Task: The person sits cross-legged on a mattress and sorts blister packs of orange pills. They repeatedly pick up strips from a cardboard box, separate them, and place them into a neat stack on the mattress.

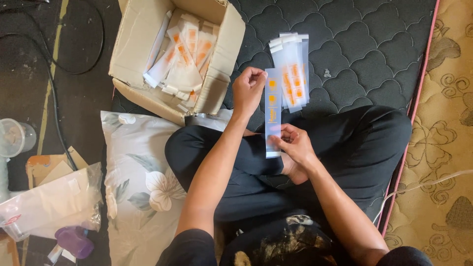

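Note:
I sit cross-legged and hold one long clear plastic sleeve with orange print (pixel 272 111) stretched between both hands. My left hand (pixel 248 90) pinches its top end, and my right hand (pixel 294 145) grips its lower end above my lap. Just beyond the sleeve, a stack of the same sleeves (pixel 292 71) lies on the dark quilted mat (pixel 364 44). An open cardboard box (pixel 135 54) to the upper left holds several more of these sleeves (pixel 182 59).
A floral pillow (pixel 138 182) lies at my left knee. Further left are clear plastic bags (pixel 49 202), a purple object (pixel 75 240), a clear plastic cup (pixel 15 138) and black cables (pixel 51 93). A patterned beige mattress (pixel 443 148) borders the right.

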